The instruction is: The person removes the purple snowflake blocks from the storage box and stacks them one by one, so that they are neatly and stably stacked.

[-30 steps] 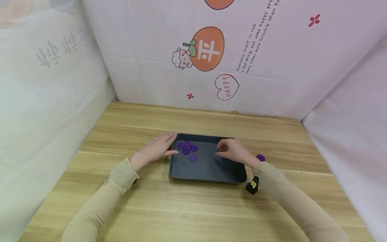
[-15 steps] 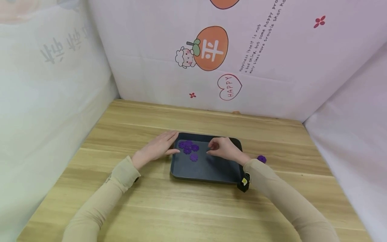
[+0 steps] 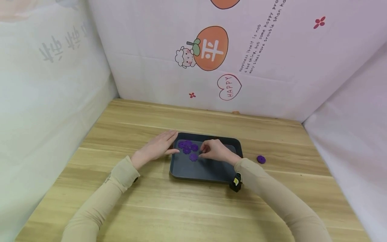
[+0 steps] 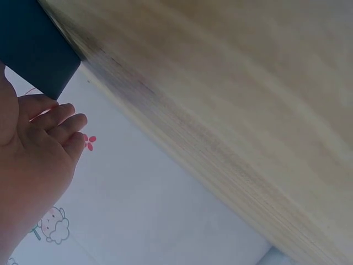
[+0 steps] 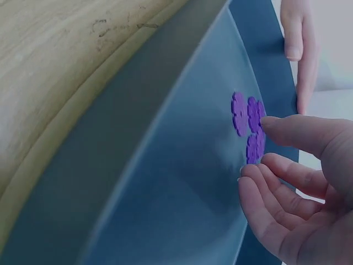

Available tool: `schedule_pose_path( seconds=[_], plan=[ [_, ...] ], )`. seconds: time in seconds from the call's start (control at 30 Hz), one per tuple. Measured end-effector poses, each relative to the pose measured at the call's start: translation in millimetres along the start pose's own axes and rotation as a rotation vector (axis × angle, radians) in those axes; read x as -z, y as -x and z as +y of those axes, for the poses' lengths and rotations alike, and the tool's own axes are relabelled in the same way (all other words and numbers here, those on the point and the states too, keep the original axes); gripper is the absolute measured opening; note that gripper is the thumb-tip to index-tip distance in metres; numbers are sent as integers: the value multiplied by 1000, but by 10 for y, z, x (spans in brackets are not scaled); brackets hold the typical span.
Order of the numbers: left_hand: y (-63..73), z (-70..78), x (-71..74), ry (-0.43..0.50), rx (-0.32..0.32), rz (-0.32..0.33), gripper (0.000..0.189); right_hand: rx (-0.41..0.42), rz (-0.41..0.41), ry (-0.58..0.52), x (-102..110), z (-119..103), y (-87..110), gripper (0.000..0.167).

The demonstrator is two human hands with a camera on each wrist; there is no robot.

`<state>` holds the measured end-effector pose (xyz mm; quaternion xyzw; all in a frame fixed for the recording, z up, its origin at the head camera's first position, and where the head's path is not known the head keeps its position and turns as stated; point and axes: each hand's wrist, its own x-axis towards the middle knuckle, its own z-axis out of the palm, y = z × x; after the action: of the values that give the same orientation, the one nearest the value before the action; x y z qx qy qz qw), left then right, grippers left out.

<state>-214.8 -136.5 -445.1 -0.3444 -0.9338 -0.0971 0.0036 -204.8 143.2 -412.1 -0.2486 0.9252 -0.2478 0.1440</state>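
Purple flower-shaped discs (image 3: 186,150): five inside the dark rectangular tray (image 3: 202,172), lying flat toward the left end. Four bunched near the far-left corner, partly overlapping; one slightly apart on the near side (image 3: 193,157). Separate purple disc (image 3: 261,159) sits outside, on the wood-grain tabletop (image 3: 181,210), just right of the tray. Can't tell if that one is single or stacked. Right hand (image 3: 216,150) is over the tray floor, immediately right of the bunch, thumb tip beside the near disc. Its grip is released: fingers loosely curved, and the right wrist view shows a clear gap between thumb and fingertips. Contact with a disc: can't tell, since the thumb overlaps the bunch from that angle. Left hand (image 3: 157,149) is at the tray's left end, grip also released, fingers extended along the left rim, fingertips by the far-left corner, thumb reaching over the edge. Left wrist view has the fingertips up against the tray corner. Both arms in beige sleeves (image 3: 267,191). Black device with a yellow label (image 3: 235,183) on the right wrist, beside the tray's near-right corner. White printed cloth (image 3: 151,79) walls the tabletop's back and sides; back panel carries an orange fruit graphic (image 3: 212,48) and a red "HAPPY" heart (image 3: 230,87).
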Motion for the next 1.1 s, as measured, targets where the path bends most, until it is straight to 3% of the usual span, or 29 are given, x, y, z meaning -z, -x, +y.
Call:
schedule_pose_path(
  seconds=[0.7,1.1],
  plan=[
    [20,22,10,-17,-21,40,79,-73,-49,11,-171,-167,-154,30],
    [18,18,9,-31,-26,44,78,-45,-47,49,-224,-208,-180,27]
  ],
)
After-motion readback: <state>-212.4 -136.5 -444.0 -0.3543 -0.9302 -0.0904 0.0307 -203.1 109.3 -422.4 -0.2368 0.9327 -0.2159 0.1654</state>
